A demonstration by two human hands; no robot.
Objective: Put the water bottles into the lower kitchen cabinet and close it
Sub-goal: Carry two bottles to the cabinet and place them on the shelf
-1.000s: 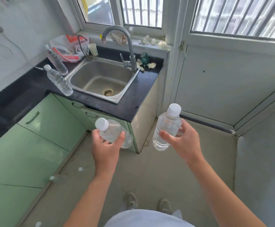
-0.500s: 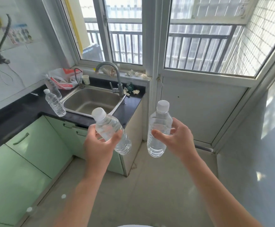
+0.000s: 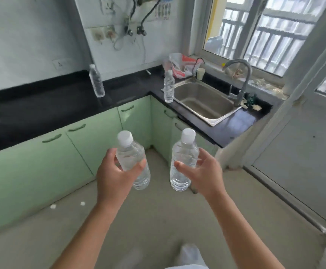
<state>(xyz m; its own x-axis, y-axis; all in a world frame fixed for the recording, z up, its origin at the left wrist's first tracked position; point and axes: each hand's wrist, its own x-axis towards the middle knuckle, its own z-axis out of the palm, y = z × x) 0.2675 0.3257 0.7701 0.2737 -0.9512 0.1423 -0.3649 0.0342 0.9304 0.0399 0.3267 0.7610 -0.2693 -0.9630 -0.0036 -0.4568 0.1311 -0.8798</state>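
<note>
The left hand (image 3: 115, 171) grips one bottle (image 3: 133, 158) and the right hand (image 3: 202, 171) a second bottle (image 3: 183, 158), both carried upright above the floor (the carrying step, I judge). Beyond, the green cabinet doors (image 3: 92, 144) are closed, so opening one needs a freed hand. More bottles (image 3: 97, 82) wait on the counter (image 3: 41, 107).

Steel sink (image 3: 217, 121) sits in the corner of the black counter (image 3: 41, 105), curved faucet (image 3: 244, 74) rising at its far edge. Behind it, a red-and-white bag (image 3: 179, 67) slumps beside a small cup (image 3: 201, 73). Sockets (image 3: 103, 33) and loose cables (image 3: 132, 20) hang on the wall, barred window (image 3: 265, 35) at right.
</note>
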